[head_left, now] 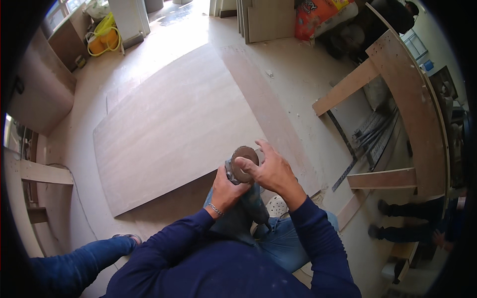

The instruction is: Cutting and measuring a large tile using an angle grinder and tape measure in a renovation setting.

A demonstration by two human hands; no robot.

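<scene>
The left hand [228,192] has fingers gripping the grinder [254,204]; the right hand [276,173], fingers spread, rests its thumb on the disc [244,152].

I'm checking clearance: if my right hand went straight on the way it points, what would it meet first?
Probably the round brown disc beside your left hand; the thumb of your right hand overlaps it, though contact is unclear.

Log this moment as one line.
left hand: gripping angle grinder | right hand: open, thumb over disc | ahead: large pale board | far right: wooden frame
</scene>
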